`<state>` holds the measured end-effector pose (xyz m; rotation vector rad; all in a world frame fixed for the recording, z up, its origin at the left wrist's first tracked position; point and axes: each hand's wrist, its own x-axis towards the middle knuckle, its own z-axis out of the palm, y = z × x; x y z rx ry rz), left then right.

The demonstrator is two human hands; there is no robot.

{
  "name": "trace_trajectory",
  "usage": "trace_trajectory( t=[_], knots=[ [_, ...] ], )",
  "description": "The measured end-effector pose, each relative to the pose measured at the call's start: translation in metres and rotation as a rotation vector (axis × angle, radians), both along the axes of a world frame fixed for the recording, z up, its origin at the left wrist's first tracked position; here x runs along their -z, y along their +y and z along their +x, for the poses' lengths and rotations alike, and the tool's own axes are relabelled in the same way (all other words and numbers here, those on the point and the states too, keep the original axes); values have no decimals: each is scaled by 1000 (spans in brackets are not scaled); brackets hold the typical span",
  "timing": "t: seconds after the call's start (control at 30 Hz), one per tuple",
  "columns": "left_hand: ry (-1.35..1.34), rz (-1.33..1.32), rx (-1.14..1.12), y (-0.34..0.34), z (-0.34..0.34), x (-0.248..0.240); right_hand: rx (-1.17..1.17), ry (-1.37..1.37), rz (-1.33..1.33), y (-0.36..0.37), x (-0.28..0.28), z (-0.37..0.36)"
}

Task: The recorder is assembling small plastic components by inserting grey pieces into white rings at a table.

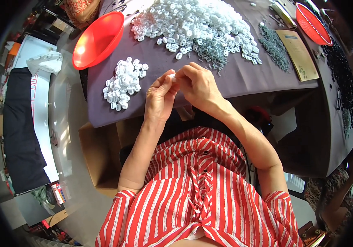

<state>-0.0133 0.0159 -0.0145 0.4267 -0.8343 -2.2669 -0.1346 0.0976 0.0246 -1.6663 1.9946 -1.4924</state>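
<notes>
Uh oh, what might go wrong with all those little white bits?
The small white piece between the left hand and right hand might slip, since it's tiny.

The little white pile lies near the edge of the table, so a bump could spill some.

The gray bits lie against the big white heap, so they may get mixed up.

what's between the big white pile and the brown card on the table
A heap of small grey pieces, with some bare cloth between it and the big white pile; the brown card sits beyond. The head view shows this.
</notes>
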Motion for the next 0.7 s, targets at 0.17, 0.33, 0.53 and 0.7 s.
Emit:
trace_trajectory(
  t=[0.17,0.33,0.53,0.7],
  knots=[
    [-9,81,59,-8,3,-10,-36,-109,53,5,-2,-15],
    [-12,112,83,-3,-7,-7,54,-106,72,13,5,-30],
    [-150,99,56,-14,0,-10,269,-205,105,19,-20,-77],
    [-161,77,133,-17,-20,-14,399,-406,160,63,-24,-154]
  ],
)
